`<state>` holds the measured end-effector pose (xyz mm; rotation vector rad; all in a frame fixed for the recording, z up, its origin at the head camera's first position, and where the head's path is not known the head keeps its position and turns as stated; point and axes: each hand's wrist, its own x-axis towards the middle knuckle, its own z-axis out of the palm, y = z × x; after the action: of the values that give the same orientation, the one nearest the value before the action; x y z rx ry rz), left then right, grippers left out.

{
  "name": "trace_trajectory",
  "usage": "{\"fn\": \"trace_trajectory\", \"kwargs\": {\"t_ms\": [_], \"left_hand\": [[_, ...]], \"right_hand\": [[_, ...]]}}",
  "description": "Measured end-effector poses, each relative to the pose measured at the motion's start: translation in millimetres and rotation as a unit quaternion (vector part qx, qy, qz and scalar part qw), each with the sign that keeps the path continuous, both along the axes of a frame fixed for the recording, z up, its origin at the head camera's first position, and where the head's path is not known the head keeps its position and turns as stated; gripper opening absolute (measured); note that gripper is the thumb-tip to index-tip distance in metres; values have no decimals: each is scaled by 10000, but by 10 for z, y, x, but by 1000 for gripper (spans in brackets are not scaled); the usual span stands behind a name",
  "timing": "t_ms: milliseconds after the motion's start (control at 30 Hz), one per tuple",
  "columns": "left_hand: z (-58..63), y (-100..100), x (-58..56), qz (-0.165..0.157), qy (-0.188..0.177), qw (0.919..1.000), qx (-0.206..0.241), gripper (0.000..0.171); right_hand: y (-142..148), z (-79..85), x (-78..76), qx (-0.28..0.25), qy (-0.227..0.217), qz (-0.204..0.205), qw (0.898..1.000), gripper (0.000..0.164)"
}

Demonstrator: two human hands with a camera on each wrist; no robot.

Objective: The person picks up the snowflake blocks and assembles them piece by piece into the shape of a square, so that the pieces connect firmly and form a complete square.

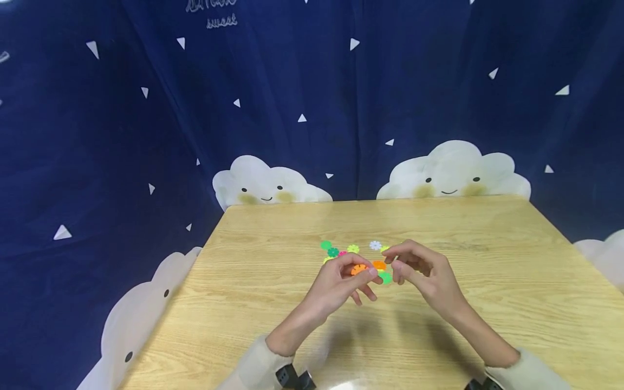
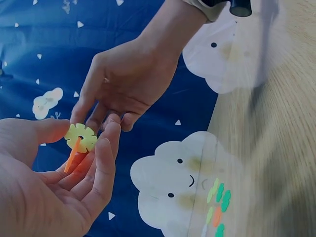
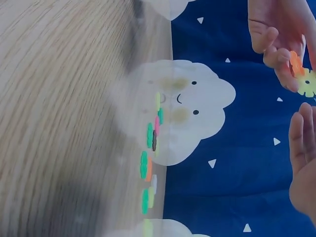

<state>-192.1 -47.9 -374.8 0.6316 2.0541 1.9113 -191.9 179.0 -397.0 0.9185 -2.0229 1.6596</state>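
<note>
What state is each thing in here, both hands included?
Left hand: raised, pinching the held yellow disc.
Right hand: raised, fingers bent, no piece plainly seen in it.
Held yellow disc: in the left hand, off the table.
Held orange disc: set at an angle to the yellow one, apparently slotted in.
White disc: flat on the table, unheld.
Dark green disc: flat, unheld.
Curtain: hanging behind the table.

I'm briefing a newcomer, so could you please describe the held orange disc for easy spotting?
Find the wooden table, then the left hand above it. It holds a notched orange disc; unlike the tabletop orange disc, it is raised and touches a yellow disc.
</note>
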Motion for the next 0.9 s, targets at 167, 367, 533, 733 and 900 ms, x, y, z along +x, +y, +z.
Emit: {"fn": "trace_trajectory", "kwargs": {"t_ms": [167, 367, 533, 733, 900], "left_hand": [[-2, -5, 4, 75, -2, 10000, -38, 27], [12, -15, 12, 119, -27, 9999, -58, 26], [3, -25, 12, 142, -44, 9999, -71, 25], [1, -33, -10, 189, -79, 9998, -40, 24], [-9, -40, -17, 216, -124, 9997, -50, 24]], "right_hand": [[29, -44, -96, -136, -955, -430, 9944, 18], [85, -184, -243, -435, -2712, -762, 9585, 40], [132, -366, -327, -279, -3439, -776, 9354, 49], [133, -536, -389, -11, -3838, -621, 9213, 56], [118, -665, -417, 128, -4045, -487, 9132, 58]]}}
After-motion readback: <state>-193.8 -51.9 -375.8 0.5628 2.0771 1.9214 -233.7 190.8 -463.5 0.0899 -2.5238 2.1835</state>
